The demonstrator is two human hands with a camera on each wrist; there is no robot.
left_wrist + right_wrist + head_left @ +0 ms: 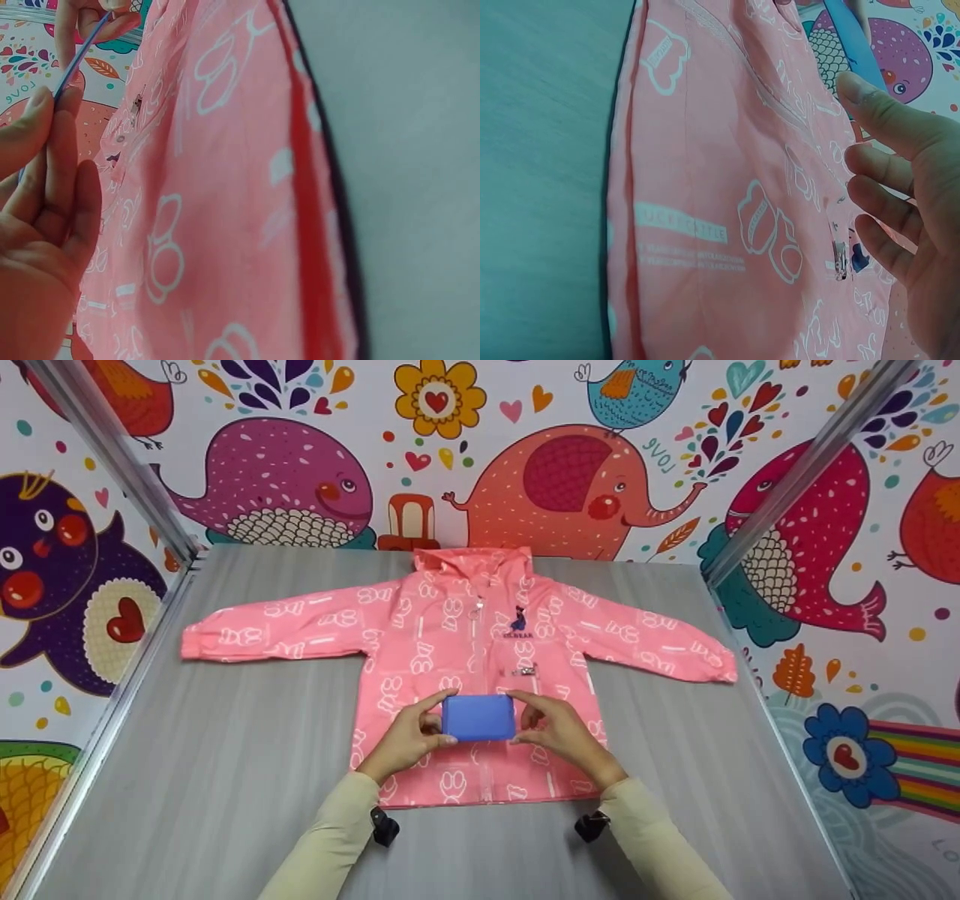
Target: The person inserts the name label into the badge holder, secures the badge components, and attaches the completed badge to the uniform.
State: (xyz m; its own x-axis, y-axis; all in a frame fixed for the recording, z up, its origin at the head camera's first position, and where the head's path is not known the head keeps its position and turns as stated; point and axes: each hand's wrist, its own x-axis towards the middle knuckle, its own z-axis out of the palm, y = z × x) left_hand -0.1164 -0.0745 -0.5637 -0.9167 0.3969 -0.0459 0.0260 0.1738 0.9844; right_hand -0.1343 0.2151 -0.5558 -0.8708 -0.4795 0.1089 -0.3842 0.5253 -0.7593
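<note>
A thin, flat blue rectangular card is held level over the lower front of a pink hooded jacket. My left hand grips its left edge between thumb and fingers. At the opposite edge, my right hand holds the card with thumb and index finger at the corners. In the left wrist view the card appears almost edge-on. The right wrist view catches only part of the blue card, beyond the thumb. The jacket lies face up, its sleeves spread to both sides.
A grey wood-grain table lies under the jacket. Metal rails edge it, and cartoon-printed walls stand behind and at both sides. A metal clip-like piece sits on the jacket's chest.
</note>
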